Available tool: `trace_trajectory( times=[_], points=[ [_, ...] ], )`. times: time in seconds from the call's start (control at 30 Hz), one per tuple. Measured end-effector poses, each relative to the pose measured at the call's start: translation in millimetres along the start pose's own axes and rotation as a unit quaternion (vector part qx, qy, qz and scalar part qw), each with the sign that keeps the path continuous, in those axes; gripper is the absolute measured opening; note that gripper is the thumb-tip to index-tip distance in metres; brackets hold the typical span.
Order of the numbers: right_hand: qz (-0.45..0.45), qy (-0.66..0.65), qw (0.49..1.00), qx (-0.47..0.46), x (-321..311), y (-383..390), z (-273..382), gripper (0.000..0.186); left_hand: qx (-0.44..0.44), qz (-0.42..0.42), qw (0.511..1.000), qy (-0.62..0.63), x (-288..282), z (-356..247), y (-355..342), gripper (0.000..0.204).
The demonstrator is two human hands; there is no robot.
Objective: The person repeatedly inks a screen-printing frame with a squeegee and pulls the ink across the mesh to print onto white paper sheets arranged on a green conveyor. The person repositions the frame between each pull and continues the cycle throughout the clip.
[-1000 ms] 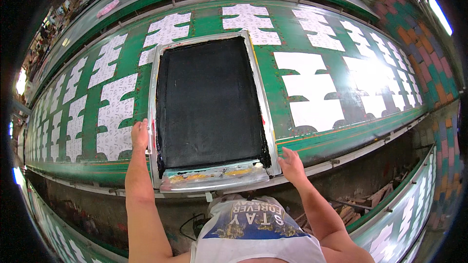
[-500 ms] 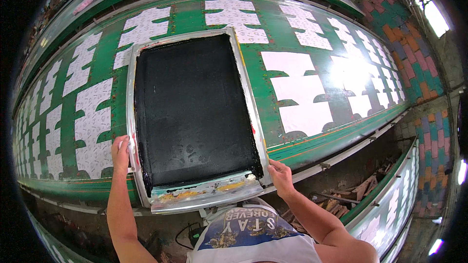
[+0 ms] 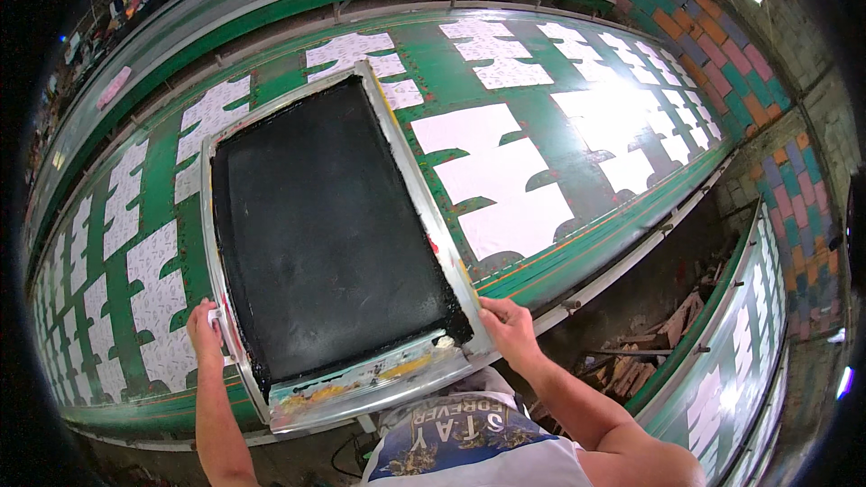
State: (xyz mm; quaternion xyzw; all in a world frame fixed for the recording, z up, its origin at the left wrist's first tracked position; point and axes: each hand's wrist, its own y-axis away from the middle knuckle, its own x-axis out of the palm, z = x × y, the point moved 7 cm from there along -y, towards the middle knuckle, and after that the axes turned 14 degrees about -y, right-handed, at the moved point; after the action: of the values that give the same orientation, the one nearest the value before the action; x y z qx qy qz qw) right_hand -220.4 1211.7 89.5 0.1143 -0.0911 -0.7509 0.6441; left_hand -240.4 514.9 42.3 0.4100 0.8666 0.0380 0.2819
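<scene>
A screen-printing frame [image 3: 420, 198] with silver metal rails and a black-inked mesh [image 3: 316, 225] fills the middle of the view, slanting up to the left. My left hand [image 3: 207, 332] is closed at its left rail, near the lower corner, around a small white grip. At the lower right corner my right hand [image 3: 507, 325] pinches the opposite rail. Along the near end, a silver strip [image 3: 361, 383] carries yellow and orange smears. Just right of the frame lies a plain pale fabric piece [image 3: 492, 180]. Whether the frame touches the table is hidden.
The long green table [image 3: 356, 126] bears rows of cut pale fabric pieces; those left of the frame, such as one printed piece [image 3: 158, 307], show small dark patterns. Another table [image 3: 749, 325] stands at right, with broken wood [image 3: 663, 334] beneath. A rail [image 3: 622, 252] edges the near side.
The view has tilted, and the frame with both hands sits lower and further left in the picture. The plain fabric piece is now closer to the frame's right rail. Both hands keep hold.
</scene>
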Motion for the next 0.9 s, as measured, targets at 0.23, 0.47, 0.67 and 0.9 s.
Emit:
trace_trajectory(
  times=[0.23, 0.47, 0.67, 0.9],
  points=[
    [-0.050, 0.036, 0.996, -0.060, -126.8, -84.0, 17.5, 0.036, 0.056, -0.004, 0.998, 0.032, 129.7, -79.7, 59.4, 0.029],
    [-0.039, 0.009, 0.998, -0.057, -289.4, -163.5, 5.0, 0.038, 0.280, -0.098, 0.933, -0.203, 283.5, -105.4, 126.2, 0.033],
    [-0.013, -0.047, 0.999, -0.022, -385.0, -199.1, -12.0, 0.040, 0.163, -0.062, 0.981, -0.090, 367.9, -133.4, 210.4, 0.033],
    [-0.020, -0.032, 0.999, -0.008, -425.0, -209.7, -12.2, 0.039, 0.166, -0.053, 0.981, -0.087, 396.6, -169.4, 246.9, 0.032]
  ],
)
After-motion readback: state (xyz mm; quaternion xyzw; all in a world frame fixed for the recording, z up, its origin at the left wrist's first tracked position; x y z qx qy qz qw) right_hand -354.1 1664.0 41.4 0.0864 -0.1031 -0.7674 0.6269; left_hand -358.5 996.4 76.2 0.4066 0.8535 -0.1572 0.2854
